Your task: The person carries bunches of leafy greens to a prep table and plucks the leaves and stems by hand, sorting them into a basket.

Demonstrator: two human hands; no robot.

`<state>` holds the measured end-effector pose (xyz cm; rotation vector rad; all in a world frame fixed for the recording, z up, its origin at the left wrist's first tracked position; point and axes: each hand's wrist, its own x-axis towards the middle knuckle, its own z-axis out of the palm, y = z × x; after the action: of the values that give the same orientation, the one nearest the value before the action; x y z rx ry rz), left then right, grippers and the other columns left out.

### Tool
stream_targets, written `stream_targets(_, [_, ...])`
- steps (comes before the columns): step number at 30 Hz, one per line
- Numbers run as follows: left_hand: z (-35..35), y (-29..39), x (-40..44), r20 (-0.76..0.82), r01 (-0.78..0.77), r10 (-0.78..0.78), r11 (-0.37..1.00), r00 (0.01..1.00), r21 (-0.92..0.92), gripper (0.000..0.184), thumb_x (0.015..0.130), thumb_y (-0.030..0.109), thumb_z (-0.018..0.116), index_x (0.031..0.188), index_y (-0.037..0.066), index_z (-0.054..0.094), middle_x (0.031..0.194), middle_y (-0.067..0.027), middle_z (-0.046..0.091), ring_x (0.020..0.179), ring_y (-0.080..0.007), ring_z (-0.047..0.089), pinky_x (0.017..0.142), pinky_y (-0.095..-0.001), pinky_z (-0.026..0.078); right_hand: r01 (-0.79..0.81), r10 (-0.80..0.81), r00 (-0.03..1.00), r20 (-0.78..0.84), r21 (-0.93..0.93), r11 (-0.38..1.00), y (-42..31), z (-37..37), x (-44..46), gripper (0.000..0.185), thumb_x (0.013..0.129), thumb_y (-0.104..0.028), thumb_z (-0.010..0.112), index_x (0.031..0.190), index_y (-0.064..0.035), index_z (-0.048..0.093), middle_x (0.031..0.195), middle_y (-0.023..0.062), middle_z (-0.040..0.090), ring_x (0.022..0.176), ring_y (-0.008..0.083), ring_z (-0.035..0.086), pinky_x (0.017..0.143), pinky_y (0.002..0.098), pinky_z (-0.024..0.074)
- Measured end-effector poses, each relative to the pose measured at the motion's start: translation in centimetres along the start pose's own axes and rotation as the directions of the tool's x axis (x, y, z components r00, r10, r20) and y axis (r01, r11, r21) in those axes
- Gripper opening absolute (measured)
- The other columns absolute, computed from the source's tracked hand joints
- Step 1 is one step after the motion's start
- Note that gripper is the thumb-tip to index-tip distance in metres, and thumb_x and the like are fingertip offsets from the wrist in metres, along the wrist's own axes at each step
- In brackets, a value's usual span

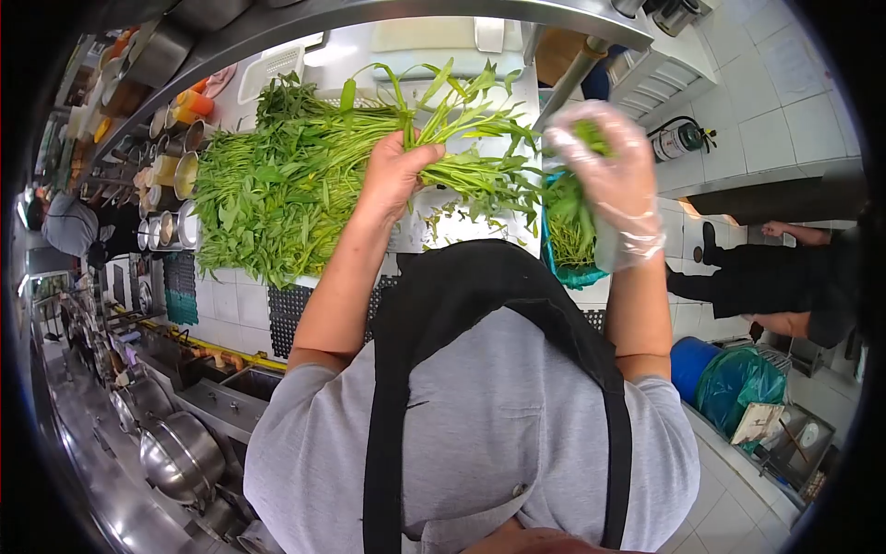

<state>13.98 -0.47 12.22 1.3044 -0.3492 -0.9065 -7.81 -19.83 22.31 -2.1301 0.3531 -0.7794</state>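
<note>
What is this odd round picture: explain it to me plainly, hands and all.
There is no machine here. One camera, worn on a person's head, looks forward and down, so the wearer's black cloth apron fills the lower middle. Its wide lens bends the edges.

On the pale, shiny work table lies a broad heap of long-stemmed, leafy greens, with small green scraps nearby. The bare left hand grips a bunch of light-green, leafy stems. The right hand, in a clear plastic glove, is blurred; its fingers seem curled around some green leaves, near a container lined with teal plastic.
</note>
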Motion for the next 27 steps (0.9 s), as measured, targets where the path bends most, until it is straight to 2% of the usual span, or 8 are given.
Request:
stream_targets(2, [0.1, -0.2, 0.1, 0.018, 0.027, -0.029, 0.996, 0.999, 0.086, 0.011, 0.093, 0.010, 0.079, 0.103, 0.008, 0.075, 0.085, 0.0015, 0.074, 0.065, -0.0051, 0.062, 0.053, -0.0235, 0.044, 0.340, -0.310, 0.939, 0.152, -0.259, 0.904, 0.3, 1.5, 0.8, 0.017, 0.091, -0.004, 0.079, 0.106, -0.0044, 0.074, 0.096, 0.0108, 0.071, 0.079, 0.0297, 0.072, 0.073, 0.0394, 0.0593])
stream_targets(5, [1.0, 0.0, -0.3, 0.047, 0.040, -0.048, 0.987, 0.998, 0.157, 0.010, 0.093, 0.009, 0.078, 0.102, 0.009, 0.076, 0.087, 0.0011, 0.076, 0.065, -0.0041, 0.062, 0.052, -0.0224, 0.043, 0.432, -0.361, 0.902, 0.238, -0.523, 0.735, 1.6, 4.0, 0.9, 0.018, 0.085, -0.004, 0.075, 0.102, -0.0070, 0.073, 0.094, 0.0127, 0.068, 0.081, 0.0366, 0.072, 0.069, 0.0459, 0.0585])
stream_targets(9, [1.8, -0.2, -0.5, 0.089, 0.033, -0.044, 0.991, 0.995, 0.127, 0.015, 0.091, 0.013, 0.081, 0.104, 0.006, 0.075, 0.079, 0.0032, 0.070, 0.055, -0.0034, 0.051, 0.047, -0.0224, 0.033, 0.446, -0.396, 0.895, 0.207, -0.474, 0.760, 2.8, 5.5, 0.3, 0.020, 0.085, -0.012, 0.073, 0.105, -0.0111, 0.072, 0.094, 0.0093, 0.068, 0.080, 0.0326, 0.072, 0.065, 0.0468, 0.0565])
stream_targets(13, [2.1, 1.0, -1.3, 0.085, 0.120, -0.126, 0.990, 0.988, 0.070, 0.013, 0.094, 0.014, 0.078, 0.103, 0.006, 0.074, 0.079, 0.0028, 0.068, 0.055, -0.0034, 0.050, 0.046, -0.0226, 0.033, 0.481, -0.375, 0.877, 0.302, -0.508, 0.715, 2.3, 5.1, -0.2, 0.029, 0.081, -0.007, 0.074, 0.110, -0.0119, 0.074, 0.100, 0.0079, 0.071, 0.086, 0.0319, 0.072, 0.072, 0.0458, 0.0572])
stream_targets(16, [1.5, 0.1, -0.5, 0.137, 0.130, -0.120, 0.989, 0.983, -0.073, 0.008, 0.098, 0.013, 0.073, 0.098, 0.007, 0.069, 0.077, 0.0010, 0.066, 0.052, -0.0059, 0.049, 0.045, -0.0236, 0.034, 0.541, -0.387, 0.840, 0.380, -0.546, 0.639, 1.9, 4.9, -0.1, 0.023, 0.085, -0.015, 0.073, 0.108, -0.0146, 0.071, 0.092, 0.0058, 0.064, 0.080, 0.0280, 0.071, 0.068, 0.0446, 0.0560])
stream_targets(21, [2.0, 0.0, -0.7, 0.163, 0.120, -0.119, 0.993, 0.979, 0.004, 0.008, 0.100, 0.013, 0.071, 0.097, 0.006, 0.068, 0.075, 0.0010, 0.064, 0.051, -0.0063, 0.048, 0.045, -0.0245, 0.035, 0.563, -0.387, 0.823, 0.415, -0.508, 0.652, 2.0, 5.0, 0.1, 0.021, 0.085, -0.015, 0.072, 0.106, -0.0125, 0.069, 0.094, 0.0076, 0.062, 0.081, 0.0284, 0.070, 0.070, 0.0451, 0.0559])
stream_targets(25, [2.6, 0.0, -1.1, 0.142, 0.098, -0.110, 0.991, 0.984, 0.089, 0.009, 0.102, 0.016, 0.070, 0.100, 0.008, 0.070, 0.076, 0.0025, 0.066, 0.052, -0.0053, 0.049, 0.046, -0.0236, 0.036, 0.526, -0.358, 0.843, 0.402, -0.474, 0.706, 3.2, 5.6, -0.8, 0.024, 0.084, -0.014, 0.073, 0.107, -0.0111, 0.069, 0.097, 0.0093, 0.064, 0.083, 0.0318, 0.071, 0.073, 0.0467, 0.0568])
stream_targets(27, [3.6, 0.3, -1.8, 0.101, 0.091, -0.093, 0.996, 0.991, 0.026, 0.008, 0.103, 0.017, 0.071, 0.102, 0.008, 0.071, 0.077, 0.0029, 0.066, 0.052, -0.0049, 0.049, 0.046, -0.0232, 0.035, 0.388, -0.319, 0.922, 0.220, -0.514, 0.765, 3.9, 6.2, -1.8, 0.019, 0.090, -0.012, 0.075, 0.109, -0.0093, 0.071, 0.098, 0.0104, 0.068, 0.084, 0.0312, 0.072, 0.078, 0.0437, 0.0580])
